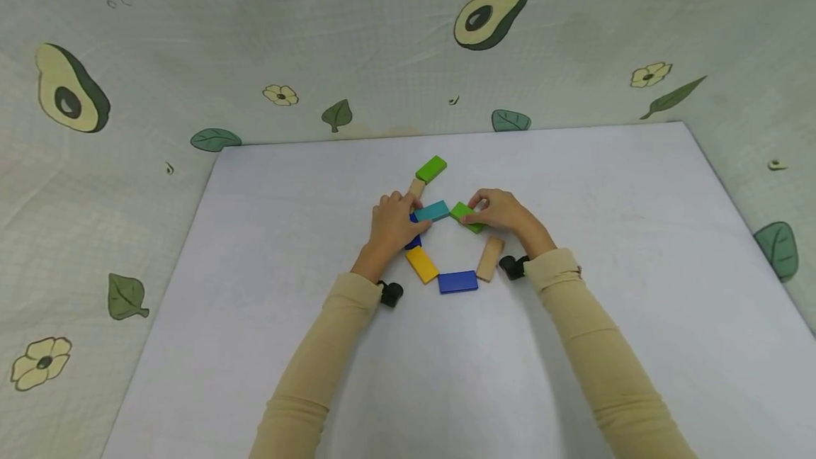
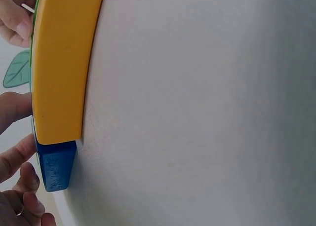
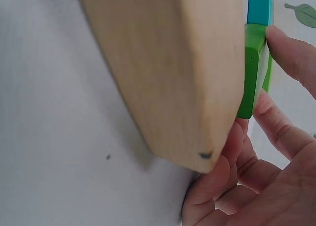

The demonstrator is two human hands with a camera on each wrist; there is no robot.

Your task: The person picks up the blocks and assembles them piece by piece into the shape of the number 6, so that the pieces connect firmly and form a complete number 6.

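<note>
Wooden-looking blocks form a rough ring on the white tabletop. My left hand (image 1: pixel 392 222) pinches the left end of a teal block (image 1: pixel 434 211) between thumb and finger. A dark blue block (image 1: pixel 416 240) lies partly under that hand. My right hand (image 1: pixel 500 210) pinches a green block (image 1: pixel 460 210), which lies at the teal block's right end; in the right wrist view the green block (image 3: pixel 252 73) meets the teal block (image 3: pixel 259 8). The ring also holds a yellow block (image 1: pixel 422 265), another blue block (image 1: pixel 458 282) and a plain wood block (image 1: pixel 490 259).
Beyond the left hand, another plain block (image 1: pixel 417 188) and a second green block (image 1: pixel 431 168) extend in a line toward the table's back edge. A cloth (image 1: pixel 382 34) printed with avocados hangs behind the white table (image 1: pixel 287 232). Small black cameras sit at both wrists.
</note>
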